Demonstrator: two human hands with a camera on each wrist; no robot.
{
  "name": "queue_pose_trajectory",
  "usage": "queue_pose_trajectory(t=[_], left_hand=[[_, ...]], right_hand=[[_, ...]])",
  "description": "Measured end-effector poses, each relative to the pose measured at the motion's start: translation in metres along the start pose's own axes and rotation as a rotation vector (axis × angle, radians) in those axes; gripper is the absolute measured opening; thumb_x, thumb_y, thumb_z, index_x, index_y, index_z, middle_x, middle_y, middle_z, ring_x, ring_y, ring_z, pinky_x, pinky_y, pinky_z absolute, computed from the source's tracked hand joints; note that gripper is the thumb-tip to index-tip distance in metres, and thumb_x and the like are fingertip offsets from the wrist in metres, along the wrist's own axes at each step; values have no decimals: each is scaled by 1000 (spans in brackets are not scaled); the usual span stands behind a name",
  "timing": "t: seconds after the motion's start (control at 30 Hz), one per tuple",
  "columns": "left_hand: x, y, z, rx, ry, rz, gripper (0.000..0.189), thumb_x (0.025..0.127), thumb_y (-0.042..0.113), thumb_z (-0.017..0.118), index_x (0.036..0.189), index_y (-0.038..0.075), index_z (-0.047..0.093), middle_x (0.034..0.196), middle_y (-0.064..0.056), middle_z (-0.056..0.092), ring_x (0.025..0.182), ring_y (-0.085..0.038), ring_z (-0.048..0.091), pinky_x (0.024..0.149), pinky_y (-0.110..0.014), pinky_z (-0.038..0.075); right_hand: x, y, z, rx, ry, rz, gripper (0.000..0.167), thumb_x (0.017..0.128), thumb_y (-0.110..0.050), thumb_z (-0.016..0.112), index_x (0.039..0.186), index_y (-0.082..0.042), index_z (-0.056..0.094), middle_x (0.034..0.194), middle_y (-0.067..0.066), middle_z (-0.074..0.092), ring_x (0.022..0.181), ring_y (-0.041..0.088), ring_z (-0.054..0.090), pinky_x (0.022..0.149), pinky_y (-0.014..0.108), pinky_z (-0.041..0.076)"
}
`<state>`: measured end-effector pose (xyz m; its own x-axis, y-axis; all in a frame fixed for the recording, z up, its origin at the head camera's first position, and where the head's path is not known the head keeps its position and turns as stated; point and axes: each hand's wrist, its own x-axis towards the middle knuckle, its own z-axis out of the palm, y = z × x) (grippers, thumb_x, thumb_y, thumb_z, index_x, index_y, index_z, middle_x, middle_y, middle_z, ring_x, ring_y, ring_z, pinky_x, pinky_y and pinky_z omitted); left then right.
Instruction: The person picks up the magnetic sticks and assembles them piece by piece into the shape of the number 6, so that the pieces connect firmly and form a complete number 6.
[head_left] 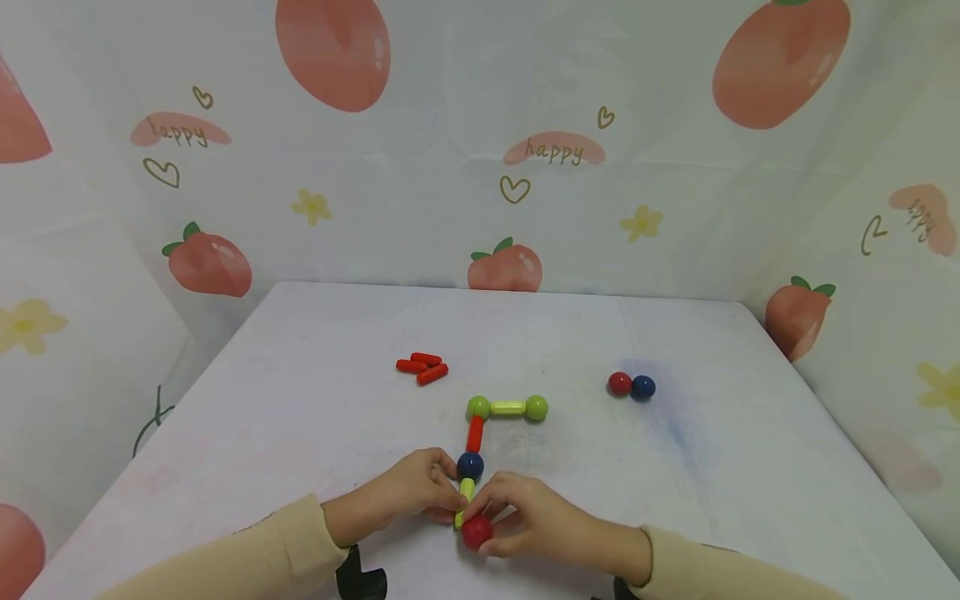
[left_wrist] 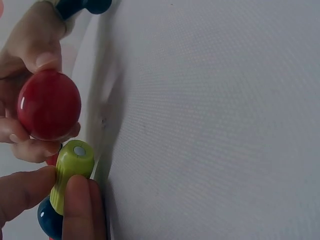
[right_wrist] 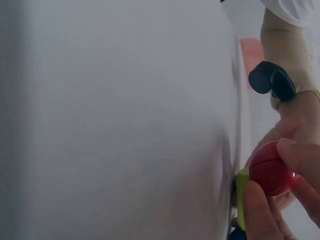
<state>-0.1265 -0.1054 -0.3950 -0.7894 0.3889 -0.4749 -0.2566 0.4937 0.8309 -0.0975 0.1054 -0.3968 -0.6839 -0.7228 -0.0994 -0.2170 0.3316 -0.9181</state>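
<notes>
From the head view I look down on a white tabletop (head_left: 712,467). The left hand (head_left: 408,489) pinches a ribbed lime rod (head_left: 467,488); the right hand (head_left: 536,517) grips a smooth red ball (head_left: 477,532) just beside its near end. Beyond runs a glossy blue ball (head_left: 470,466), a red rod (head_left: 475,434), then two green balls (head_left: 536,407) joined by a second lime bar (head_left: 507,408). Three slim red sticks (head_left: 432,374) lie farther off, left of a touching red-and-blue pair (head_left: 642,387).

My left wrist view shows a flat silvery disc (left_wrist: 79,150) in the pinched rod's end.

My right wrist view catches a fine seam (right_wrist: 265,162) round the held ball, clasped by thumb and fingers.
</notes>
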Motion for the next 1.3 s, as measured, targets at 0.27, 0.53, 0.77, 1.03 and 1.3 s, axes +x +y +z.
queue_pose_trajectory(t=[0.27,0.53,0.77,1.03,1.3], left_hand=[[0,2,0,0,5,-4,35,79,7,72,105,0,50,71,-4,65,61,-8,62,65,-24,55],[0,2,-1,0,-2,-5,34,79,9,72,105,0,51,70,-3,64,59,-8,62,65,-24,55],[1,2,-3,10,-4,3,34,80,9,71,106,0,52,69,-3,63,59,-8,60,64,-23,54],[3,0,-3,-9,-21,3,33,80,10,70,105,-1,51,68,-3,64,60,-7,61,62,-20,51],[3,0,-2,-22,-24,-5,33,81,10,70,106,-1,51,68,-3,64,60,-7,61,62,-20,52]], right_hand=[[4,2,6,15,-30,53,30,80,-17,73,108,-21,65,102,-7,60,90,-3,56,77,13,49],[6,3,8,4,-44,75,30,79,-17,73,108,-22,65,100,-8,57,88,-4,57,74,12,49],[9,2,9,-9,-41,77,30,79,-17,74,107,-23,66,98,-9,56,84,-3,57,72,12,49],[9,4,9,9,-45,69,30,79,-16,73,108,-24,67,97,-9,56,83,-1,56,72,13,49],[9,5,9,21,-53,61,30,80,-15,73,108,-23,67,96,-8,56,83,-1,56,73,12,49]])
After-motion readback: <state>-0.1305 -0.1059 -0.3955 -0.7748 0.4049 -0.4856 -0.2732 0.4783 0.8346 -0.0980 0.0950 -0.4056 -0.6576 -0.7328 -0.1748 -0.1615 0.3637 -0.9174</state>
